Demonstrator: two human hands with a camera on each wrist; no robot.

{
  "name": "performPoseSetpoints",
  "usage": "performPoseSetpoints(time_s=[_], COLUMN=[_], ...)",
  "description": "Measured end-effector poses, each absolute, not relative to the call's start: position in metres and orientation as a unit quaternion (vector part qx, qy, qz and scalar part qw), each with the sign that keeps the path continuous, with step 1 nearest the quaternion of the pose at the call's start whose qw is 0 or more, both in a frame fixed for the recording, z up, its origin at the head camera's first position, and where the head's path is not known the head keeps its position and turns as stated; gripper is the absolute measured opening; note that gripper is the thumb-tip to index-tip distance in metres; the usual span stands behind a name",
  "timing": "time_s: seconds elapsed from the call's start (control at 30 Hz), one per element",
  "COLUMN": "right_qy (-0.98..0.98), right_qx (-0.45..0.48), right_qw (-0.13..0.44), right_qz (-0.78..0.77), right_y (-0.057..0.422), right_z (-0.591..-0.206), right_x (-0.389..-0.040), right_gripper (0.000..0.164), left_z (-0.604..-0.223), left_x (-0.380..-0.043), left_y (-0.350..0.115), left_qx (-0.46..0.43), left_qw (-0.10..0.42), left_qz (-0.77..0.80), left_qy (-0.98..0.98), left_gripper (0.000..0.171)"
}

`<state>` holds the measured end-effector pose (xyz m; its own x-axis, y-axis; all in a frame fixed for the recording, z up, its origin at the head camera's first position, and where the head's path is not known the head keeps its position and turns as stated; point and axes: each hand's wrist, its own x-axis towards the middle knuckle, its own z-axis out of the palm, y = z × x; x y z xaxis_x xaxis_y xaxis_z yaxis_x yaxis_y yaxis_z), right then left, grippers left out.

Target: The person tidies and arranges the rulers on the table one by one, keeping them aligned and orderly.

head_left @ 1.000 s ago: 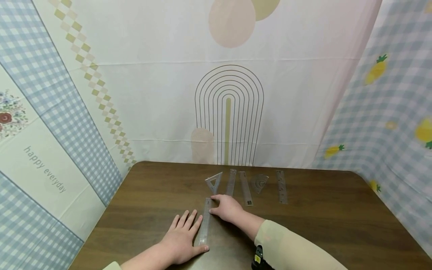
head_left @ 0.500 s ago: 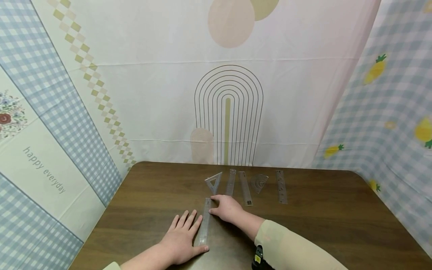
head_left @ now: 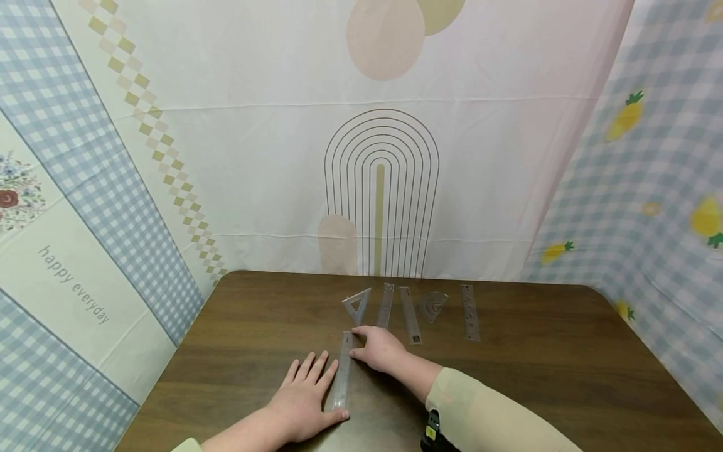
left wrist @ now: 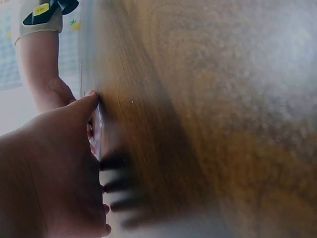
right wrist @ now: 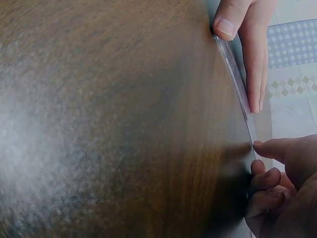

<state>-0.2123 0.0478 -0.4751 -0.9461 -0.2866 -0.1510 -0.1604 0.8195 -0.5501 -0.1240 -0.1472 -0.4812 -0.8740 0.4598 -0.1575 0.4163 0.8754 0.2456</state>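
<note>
A clear ruler lies on the brown table between both hands, pointing away from me. My left hand rests on its left side with fingers straight and spread. The left thumb touches its near end. From the right, my right hand puts thumb and forefinger to the edge near its far end, with a gap between those two tips. In the right wrist view, the other fingers of the right hand curl loosely beside the ruler. The left wrist view shows the left hand darkly from behind.
Behind the hands lie a clear set square, a narrow ruler, a wider ruler, a protractor and a ruler with cutouts. A patterned cloth hangs along the table's far edge.
</note>
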Motion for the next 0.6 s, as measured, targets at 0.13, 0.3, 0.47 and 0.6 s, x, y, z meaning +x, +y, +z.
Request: performPoseSetpoints(time_s=[0.13,0.3,0.47,0.6], right_qy=[0.946,0.946,0.946,0.946], right_qx=[-0.119,-0.121,-0.124,-0.125], right_qw=[0.117,0.118,0.119,0.117], right_qz=[-0.276,-0.275,-0.274,-0.274], right_y=[0.0480,0.0478,0.0478,0.0481], right_z=[-0.4748,-0.4741,-0.4730,-0.4734], right_x=[-0.2116,-0.2105,-0.2099,-0.2101], right_gripper=[0.051,0.051,0.050,0.050], left_z=[-0.4793,-0.4814,-0.4832,-0.4805], left_x=[-0.1236,-0.1242,-0.1244,-0.1227], left_y=[-0.1464,-0.1461,-0.1453,-0.1450], left_qx=[0.227,0.225,0.222,0.222], left_qw=[0.111,0.109,0.101,0.101], left_qz=[0.114,0.111,0.101,0.106], left_qy=[0.961,0.962,0.964,0.964], left_gripper=[0.101,0.102,0.101,0.098])
